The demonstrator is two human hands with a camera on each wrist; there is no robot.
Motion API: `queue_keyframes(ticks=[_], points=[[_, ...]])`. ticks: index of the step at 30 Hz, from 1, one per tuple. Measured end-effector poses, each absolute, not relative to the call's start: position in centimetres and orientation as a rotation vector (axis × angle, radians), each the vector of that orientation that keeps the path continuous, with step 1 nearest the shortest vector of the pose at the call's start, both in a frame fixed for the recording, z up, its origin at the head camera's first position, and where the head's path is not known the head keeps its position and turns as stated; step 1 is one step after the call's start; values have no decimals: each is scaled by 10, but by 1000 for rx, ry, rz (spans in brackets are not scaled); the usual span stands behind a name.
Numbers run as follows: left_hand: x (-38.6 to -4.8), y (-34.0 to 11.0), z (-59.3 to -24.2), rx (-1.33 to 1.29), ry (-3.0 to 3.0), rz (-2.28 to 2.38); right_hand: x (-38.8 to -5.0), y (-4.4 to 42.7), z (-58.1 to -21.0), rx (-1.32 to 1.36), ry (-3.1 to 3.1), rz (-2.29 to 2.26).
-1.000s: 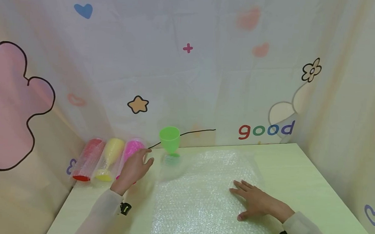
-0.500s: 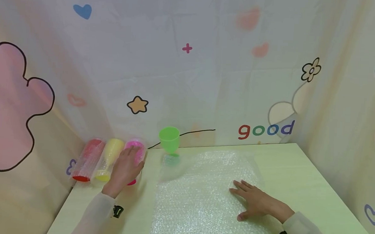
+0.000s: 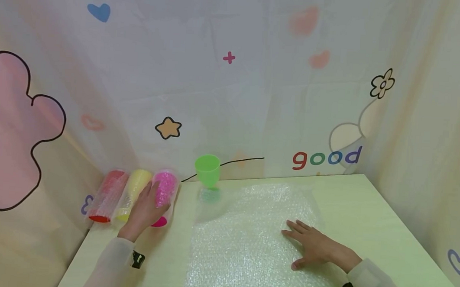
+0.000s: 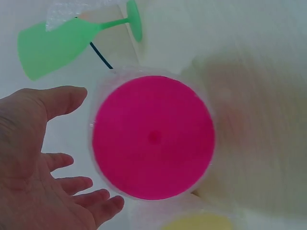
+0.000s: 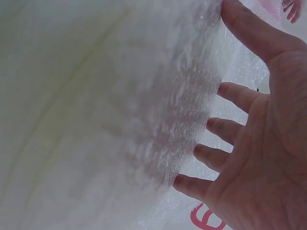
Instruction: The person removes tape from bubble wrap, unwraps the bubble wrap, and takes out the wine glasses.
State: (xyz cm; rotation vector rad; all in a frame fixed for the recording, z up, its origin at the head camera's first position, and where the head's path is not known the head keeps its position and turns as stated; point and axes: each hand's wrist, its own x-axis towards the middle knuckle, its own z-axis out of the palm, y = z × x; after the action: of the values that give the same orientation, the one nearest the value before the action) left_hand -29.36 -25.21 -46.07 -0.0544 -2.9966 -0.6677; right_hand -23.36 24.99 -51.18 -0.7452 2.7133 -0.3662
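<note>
My left hand (image 3: 143, 212) is over the pink goblet (image 3: 167, 187), which lies on its side wrapped in bubble wrap. Its thumb and fingers are spread around the side of that roll without curling round it. In the left wrist view the goblet's round pink base (image 4: 153, 139) faces the camera, beside the hand (image 4: 53, 158). With fingers spread, my right hand (image 3: 313, 244) rests on the right part of a flat bubble wrap sheet (image 3: 240, 243). An upright green goblet (image 3: 208, 170) stands at the sheet's back left corner, its foot partly behind the wrap.
Left of the pink one lie a wrapped yellow goblet (image 3: 139, 183) and a wrapped red goblet (image 3: 112, 191), side by side. A printed curtain (image 3: 232, 96) hangs behind the table (image 3: 374, 229) and along both sides.
My left hand has moved left and slightly down, from the right of the pink goblet to its left side, uncovering more of it. The right hand stays on the sheet.
</note>
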Motion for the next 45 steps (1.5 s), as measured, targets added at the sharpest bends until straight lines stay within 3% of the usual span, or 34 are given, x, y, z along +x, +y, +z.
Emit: queue_keyframes(ticks=[29, 45], points=[[-324, -241, -489, 141, -3055, -730, -234, 252, -512, -748, 2706, -385], [-310, -242, -487, 111, -2926, -786, -233, 251, -510, -771, 2710, -391]])
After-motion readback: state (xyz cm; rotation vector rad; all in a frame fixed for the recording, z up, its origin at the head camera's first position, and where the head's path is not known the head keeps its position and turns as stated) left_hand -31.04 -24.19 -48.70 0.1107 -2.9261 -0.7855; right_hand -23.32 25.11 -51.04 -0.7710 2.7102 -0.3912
